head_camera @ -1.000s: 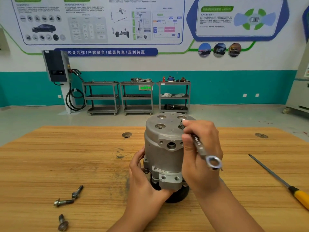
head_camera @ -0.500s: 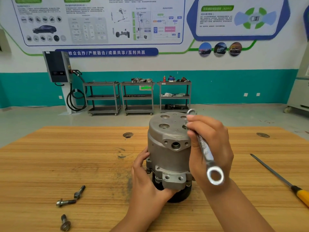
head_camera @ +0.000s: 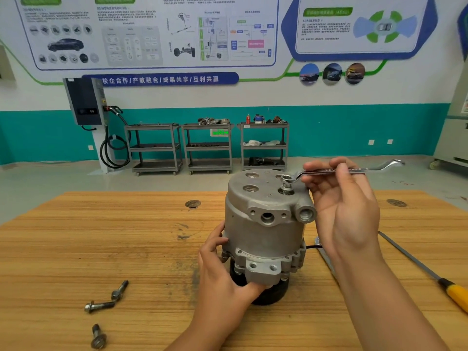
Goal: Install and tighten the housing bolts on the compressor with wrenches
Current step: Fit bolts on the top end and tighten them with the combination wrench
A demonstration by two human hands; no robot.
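Note:
A grey metal compressor (head_camera: pixel 263 224) stands upright on a wooden table (head_camera: pixel 101 244). A bolt (head_camera: pixel 287 184) sticks up out of a hole in its top face. The ring end of a silver wrench (head_camera: pixel 354 169) sits over the bolt head, and the shaft runs level to the right. My right hand (head_camera: pixel 342 203) pinches the wrench shaft between thumb and fingertips. My left hand (head_camera: pixel 220 262) grips the lower left side of the compressor body. Three loose bolts (head_camera: pixel 106 300) lie on the table at the front left.
A long tool with a yellow handle (head_camera: pixel 450 292) lies on the table at the right. A flat metal piece (head_camera: pixel 325 257) lies behind the compressor, partly hidden by my right arm. Three grey shelf carts (head_camera: pixel 207 148) stand by the far wall.
The wrench has swung from pointing down toward me to lying level and pointing right, its ring now on the bolt. My right hand has turned palm up. The left hand has kept its grip.

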